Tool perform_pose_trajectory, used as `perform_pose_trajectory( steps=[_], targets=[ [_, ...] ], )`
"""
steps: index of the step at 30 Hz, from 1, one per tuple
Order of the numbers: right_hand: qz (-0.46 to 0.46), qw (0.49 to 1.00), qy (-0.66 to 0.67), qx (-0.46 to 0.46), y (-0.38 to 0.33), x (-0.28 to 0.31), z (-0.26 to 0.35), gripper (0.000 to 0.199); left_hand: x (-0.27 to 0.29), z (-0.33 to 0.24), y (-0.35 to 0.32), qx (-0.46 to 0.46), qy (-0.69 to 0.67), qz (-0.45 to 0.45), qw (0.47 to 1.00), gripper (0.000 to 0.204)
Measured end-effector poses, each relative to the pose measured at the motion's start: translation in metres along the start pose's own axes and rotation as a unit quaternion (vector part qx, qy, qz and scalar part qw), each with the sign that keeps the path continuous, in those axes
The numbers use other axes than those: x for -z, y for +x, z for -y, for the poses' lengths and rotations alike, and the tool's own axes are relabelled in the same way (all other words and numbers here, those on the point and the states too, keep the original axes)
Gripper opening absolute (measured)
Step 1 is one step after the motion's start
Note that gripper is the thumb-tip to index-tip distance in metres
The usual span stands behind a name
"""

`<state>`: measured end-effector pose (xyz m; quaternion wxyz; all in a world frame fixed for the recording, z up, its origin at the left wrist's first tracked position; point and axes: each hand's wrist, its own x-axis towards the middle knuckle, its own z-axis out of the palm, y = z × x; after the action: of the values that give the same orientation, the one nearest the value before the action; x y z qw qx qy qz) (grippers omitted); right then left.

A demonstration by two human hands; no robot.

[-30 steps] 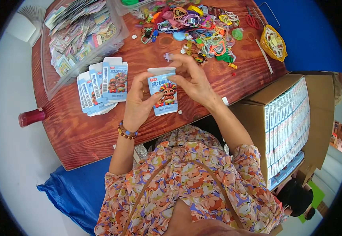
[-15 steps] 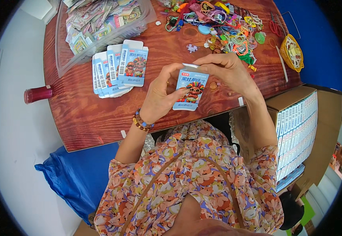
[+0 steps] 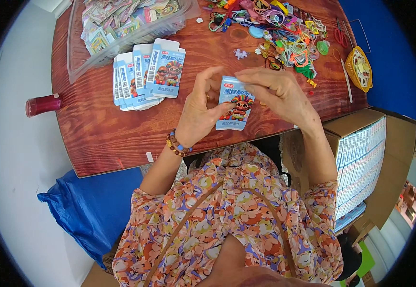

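Note:
A small light-blue cardboard box (image 3: 234,116) with a cartoon figure on its front is upright between my hands, above the near part of the table. My left hand (image 3: 200,112) grips it by the left side, the thumb lying across its front. At the box's top edge, my right hand (image 3: 279,93) has fingers and thumb closed on the upper right corner, partly covering it. The top of the box looks folded down. To the left lies a fanned stack of matching flat boxes (image 3: 168,89) on the wooden table (image 3: 107,138).
Far left stands a clear plastic bin (image 3: 76,62) full of cards. Colourful cords and trinkets (image 3: 289,40) are heaped far right, near red scissors (image 3: 340,37) and a yellow basket (image 3: 356,67). A dark red jar (image 3: 44,105) lies left. A carton (image 3: 330,125) of packed boxes stands right.
The white flap that showed at the box's top is no longer visible, and the top edge looks closed. My right hand has come slightly lower over that corner. The whole view has shifted a little.

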<state>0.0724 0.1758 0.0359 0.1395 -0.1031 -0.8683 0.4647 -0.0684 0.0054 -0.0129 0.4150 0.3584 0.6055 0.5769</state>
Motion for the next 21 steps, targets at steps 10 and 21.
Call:
perform_pose_trajectory(
  steps=[10,21],
  targets=[
    [-0.091,0.996,0.009,-0.014,-0.012,-0.024,-0.019,0.035,0.0,0.013,0.006,-0.038,-0.073,0.012,0.997,0.055],
    [0.032,0.997,0.045,-0.049,0.005,-0.021,-0.007,0.03,0.015,0.008,-0.009,-0.044,-0.017,0.022,0.999,0.044]
  ],
)
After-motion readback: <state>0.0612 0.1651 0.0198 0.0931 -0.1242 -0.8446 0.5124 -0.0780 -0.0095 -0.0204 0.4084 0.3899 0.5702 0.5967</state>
